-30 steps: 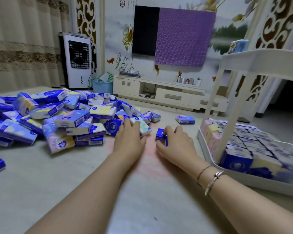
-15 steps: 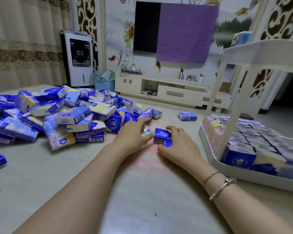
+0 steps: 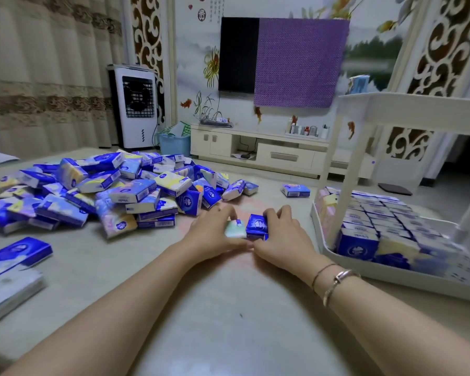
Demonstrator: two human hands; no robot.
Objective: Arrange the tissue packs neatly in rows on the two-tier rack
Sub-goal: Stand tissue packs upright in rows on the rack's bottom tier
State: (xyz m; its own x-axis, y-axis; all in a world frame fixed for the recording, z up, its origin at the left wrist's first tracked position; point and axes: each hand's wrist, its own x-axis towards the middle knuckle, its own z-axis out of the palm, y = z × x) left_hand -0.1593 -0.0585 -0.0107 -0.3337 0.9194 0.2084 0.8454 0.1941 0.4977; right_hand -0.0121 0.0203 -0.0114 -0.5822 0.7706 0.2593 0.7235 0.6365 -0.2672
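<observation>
A big loose pile of blue, yellow and pink tissue packs (image 3: 98,191) lies on the floor at the left. My left hand (image 3: 212,234) grips a pale green pack (image 3: 235,229). Right beside it my right hand (image 3: 282,234) holds a dark blue pack (image 3: 257,226); the two packs touch side by side just in front of the pile. The white two-tier rack (image 3: 391,270) stands at the right. Its lower tray holds several tight rows of packs (image 3: 377,221). On the upper tier (image 3: 418,107) only one light blue pack (image 3: 360,84) shows.
A single pack (image 3: 295,190) lies on the floor between the pile and the rack. Two more packs (image 3: 14,261) lie at the near left. A white rack leg (image 3: 345,185) rises in front of the lower rows. A TV cabinet (image 3: 269,153), a blue bin and an air cooler line the far wall.
My left hand has pulled a pale green pack out of the pile and brought it toward me against the blue pack in my right hand. Both hands have drawn slightly nearer.
</observation>
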